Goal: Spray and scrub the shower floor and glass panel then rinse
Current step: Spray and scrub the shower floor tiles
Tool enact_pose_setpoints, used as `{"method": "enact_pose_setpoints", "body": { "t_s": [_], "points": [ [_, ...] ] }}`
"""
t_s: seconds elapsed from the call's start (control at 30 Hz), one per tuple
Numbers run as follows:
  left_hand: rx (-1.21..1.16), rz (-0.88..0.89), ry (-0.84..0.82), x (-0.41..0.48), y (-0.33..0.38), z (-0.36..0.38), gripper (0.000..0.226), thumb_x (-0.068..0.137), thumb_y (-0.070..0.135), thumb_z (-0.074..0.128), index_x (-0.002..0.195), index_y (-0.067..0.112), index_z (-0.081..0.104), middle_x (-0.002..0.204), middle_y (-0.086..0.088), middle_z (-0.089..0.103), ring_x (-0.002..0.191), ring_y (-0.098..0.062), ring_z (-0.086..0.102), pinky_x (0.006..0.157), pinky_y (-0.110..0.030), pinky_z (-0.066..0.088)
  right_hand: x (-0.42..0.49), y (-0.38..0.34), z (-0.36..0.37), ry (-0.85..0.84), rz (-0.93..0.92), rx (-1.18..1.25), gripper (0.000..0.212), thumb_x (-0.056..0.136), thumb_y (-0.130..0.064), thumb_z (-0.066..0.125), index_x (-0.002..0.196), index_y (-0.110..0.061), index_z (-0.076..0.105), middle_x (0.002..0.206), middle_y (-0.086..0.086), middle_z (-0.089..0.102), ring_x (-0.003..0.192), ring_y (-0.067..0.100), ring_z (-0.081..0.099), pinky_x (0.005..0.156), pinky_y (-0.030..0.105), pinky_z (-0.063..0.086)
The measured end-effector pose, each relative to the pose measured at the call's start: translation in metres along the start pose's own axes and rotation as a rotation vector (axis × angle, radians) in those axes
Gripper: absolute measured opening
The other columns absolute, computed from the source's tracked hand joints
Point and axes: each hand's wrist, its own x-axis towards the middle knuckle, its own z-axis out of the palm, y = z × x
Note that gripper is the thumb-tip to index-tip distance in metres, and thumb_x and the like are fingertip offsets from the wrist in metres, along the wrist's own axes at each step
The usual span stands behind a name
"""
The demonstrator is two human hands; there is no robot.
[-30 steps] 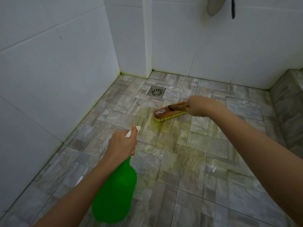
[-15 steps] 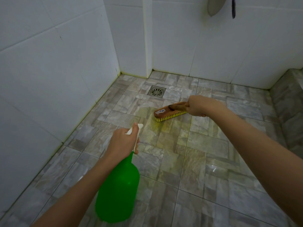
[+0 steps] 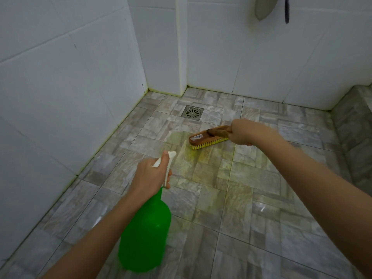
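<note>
My left hand (image 3: 150, 176) grips the white trigger head of a green spray bottle (image 3: 146, 236), its nozzle pointing at the floor ahead. My right hand (image 3: 242, 133) holds the handle of a wooden scrub brush (image 3: 205, 138) with yellow bristles, which rests bristles-down on the grey stone-pattern shower floor (image 3: 251, 198). A yellowish wet patch (image 3: 203, 164) spreads on the tiles between the bottle's nozzle and the brush. No glass panel is in view.
A square metal drain (image 3: 192, 113) sits just beyond the brush near the back corner. White tiled walls (image 3: 60, 87) close the left and back sides. A raised tiled ledge (image 3: 358, 125) runs along the right. A grey fixture (image 3: 264, 7) hangs on the back wall.
My left hand and the spray bottle have shifted slightly to the right and forward, and the white trigger now shows more. The brush and my right hand have stayed in place.
</note>
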Motion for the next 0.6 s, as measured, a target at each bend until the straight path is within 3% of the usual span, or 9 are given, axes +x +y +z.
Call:
{"method": "enact_pose_setpoints", "body": {
  "t_s": [0.1,0.17,0.27,0.37,0.4,0.47,0.5,0.6],
  "points": [
    [-0.031,0.028,0.020,-0.002,-0.001,-0.003,0.058,0.102,0.044,0.042,0.071,0.006,0.072,0.063,-0.006,0.071,0.058,-0.020,0.070,0.061,-0.033,0.057,-0.018,-0.002,0.000,-0.081,-0.037,-0.096,0.020,0.097,-0.017,0.045,0.100,-0.005,0.061,0.073,0.004,0.052,0.059,0.015,0.051,0.052,0.026,0.039],
    [-0.082,0.000,0.063,-0.003,-0.005,-0.003,0.058,0.102,0.044,0.044,0.072,0.001,0.070,0.065,-0.010,0.069,0.054,-0.020,0.066,0.057,-0.035,0.057,-0.032,-0.009,0.001,-0.128,-0.070,-0.203,0.020,0.098,-0.023,0.046,0.097,-0.010,0.061,0.075,0.002,0.052,0.063,0.015,0.053,0.057,0.026,0.044],
    [-0.077,-0.016,0.031,0.001,-0.012,-0.007,0.054,0.102,0.047,0.041,0.076,0.013,0.073,0.069,-0.006,0.074,0.062,-0.018,0.071,0.061,-0.032,0.058,-0.029,-0.026,0.010,-0.048,-0.140,-0.228,0.017,0.099,-0.020,0.042,0.091,-0.019,0.057,0.078,0.002,0.051,0.077,0.022,0.057,0.072,0.034,0.052],
    [-0.047,0.012,0.026,0.001,-0.012,-0.007,0.058,0.102,0.049,0.039,0.072,0.012,0.073,0.065,-0.007,0.073,0.063,-0.021,0.071,0.063,-0.035,0.059,-0.008,-0.034,0.013,0.031,-0.155,-0.136,0.030,0.099,-0.015,0.039,0.125,-0.020,0.053,0.095,0.008,0.060,0.083,0.026,0.062,0.076,0.038,0.055],
    [-0.031,0.019,0.060,0.000,-0.012,-0.006,0.060,0.101,0.049,0.039,0.069,0.009,0.070,0.064,-0.009,0.071,0.059,-0.021,0.070,0.062,-0.035,0.057,-0.007,-0.038,0.009,0.020,-0.160,-0.131,0.029,0.099,-0.014,0.039,0.125,-0.019,0.052,0.097,0.009,0.060,0.084,0.026,0.062,0.077,0.038,0.055],
    [-0.029,0.005,0.103,0.000,-0.012,-0.006,0.061,0.100,0.051,0.040,0.068,0.007,0.067,0.065,-0.014,0.070,0.054,-0.018,0.068,0.062,-0.033,0.054,-0.006,-0.043,0.006,-0.033,-0.136,-0.174,0.009,0.099,-0.016,0.043,0.104,-0.013,0.050,0.090,0.006,0.057,0.077,0.023,0.058,0.073,0.036,0.052],
    [-0.040,0.003,0.093,0.001,-0.013,-0.007,0.059,0.100,0.051,0.040,0.069,0.009,0.067,0.067,-0.014,0.070,0.055,-0.018,0.069,0.064,-0.033,0.055,-0.009,-0.047,0.006,-0.032,-0.118,-0.191,0.011,0.099,-0.018,0.045,0.103,-0.012,0.052,0.084,0.004,0.054,0.070,0.020,0.054,0.067,0.034,0.050],
    [-0.106,-0.004,-0.020,0.004,-0.016,-0.015,0.054,0.100,0.051,0.044,0.079,0.012,0.076,0.069,-0.010,0.074,0.064,-0.023,0.073,0.078,-0.043,0.059,-0.010,-0.049,0.015,0.000,-0.173,-0.191,0.031,0.097,-0.015,0.042,0.125,-0.022,0.055,0.082,0.003,0.053,0.067,0.020,0.053,0.058,0.037,0.049]
  ]
}}
